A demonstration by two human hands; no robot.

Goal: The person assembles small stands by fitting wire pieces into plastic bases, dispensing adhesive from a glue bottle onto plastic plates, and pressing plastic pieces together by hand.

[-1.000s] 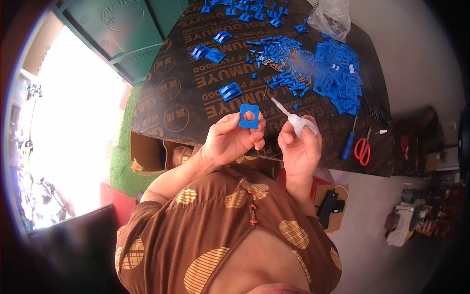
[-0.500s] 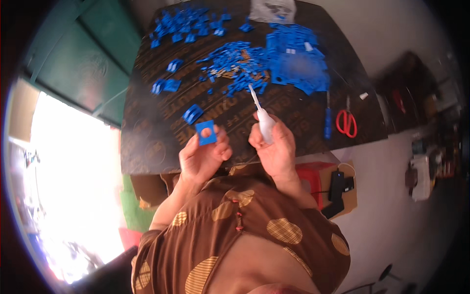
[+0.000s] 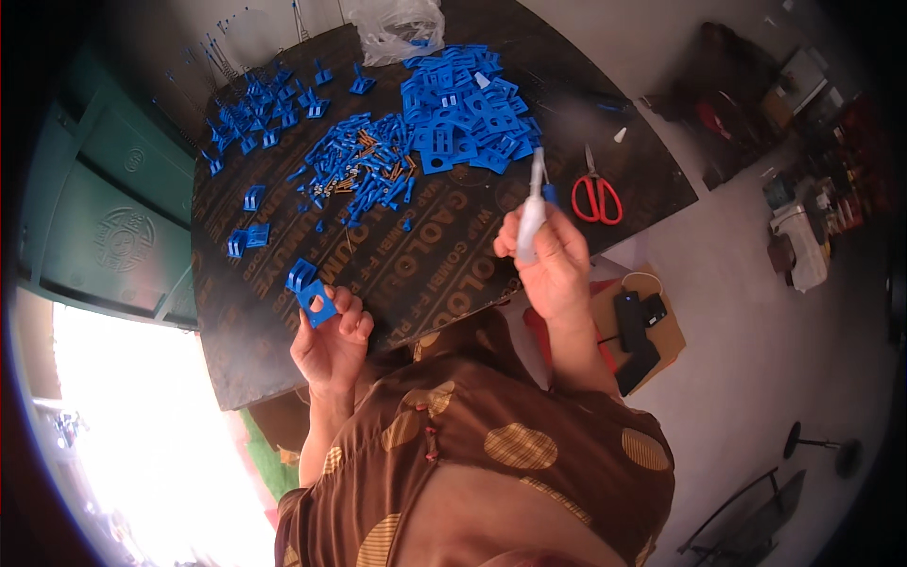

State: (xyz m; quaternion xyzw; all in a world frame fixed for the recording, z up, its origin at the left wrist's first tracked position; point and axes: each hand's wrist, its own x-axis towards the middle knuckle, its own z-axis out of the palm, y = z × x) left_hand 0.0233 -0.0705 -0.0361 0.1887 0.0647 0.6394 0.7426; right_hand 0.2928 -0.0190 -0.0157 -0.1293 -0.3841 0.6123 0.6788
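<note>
My left hand (image 3: 333, 345) pinches a square blue plastic plate (image 3: 321, 317) with a round hole, held up over the near left of the table. Right behind that plate is another blue piece with raised slots (image 3: 300, 273). In my right hand (image 3: 557, 265) is a small white squeeze bottle (image 3: 532, 227), its narrow nozzle pointing up and away from me. Beyond my hands lies a heap of small blue pegs and brown parts (image 3: 364, 165). To its right is a pile of blue plates (image 3: 463, 113).
Red-handled scissors (image 3: 597, 200) lie right of my right hand. Blue bases with upright springs (image 3: 255, 113) stand at the far left; loose blue pieces (image 3: 248, 238) sit nearer. A clear plastic bag (image 3: 397, 33) is at the back. The dark table's edge (image 3: 453, 321) curves before me.
My hands have moved apart: the left with its plate toward the left and nearer, the right with the bottle slightly rightward. The whole view has also shifted and turned.
</note>
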